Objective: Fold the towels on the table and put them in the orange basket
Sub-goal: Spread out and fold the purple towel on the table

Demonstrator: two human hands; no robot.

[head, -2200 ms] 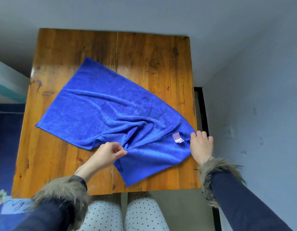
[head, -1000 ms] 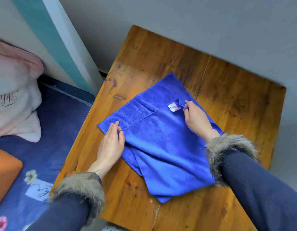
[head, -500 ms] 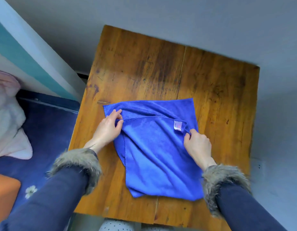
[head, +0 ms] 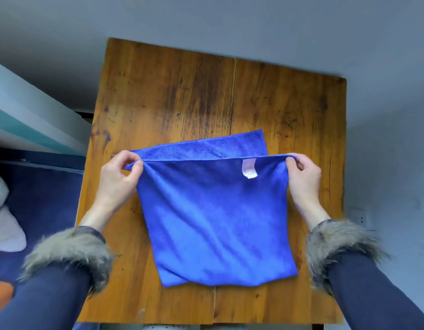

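Lifted since earlier, blue towel (head: pixel 215 220) edge stretched between pinching left hand (head: pixel 118 175), right hand (head: pixel 304 177)

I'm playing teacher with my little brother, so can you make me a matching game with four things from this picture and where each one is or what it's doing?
Things:
1. blue towel
2. white tag
3. left hand
4. right hand

Places or states:
A. pinches the towel's right top corner
B. hangs just under the towel's top edge, nearer its right side
C. lies folded on the wooden table
D. pinches the towel's left top corner

Pairs: 1-C, 2-B, 3-D, 4-A
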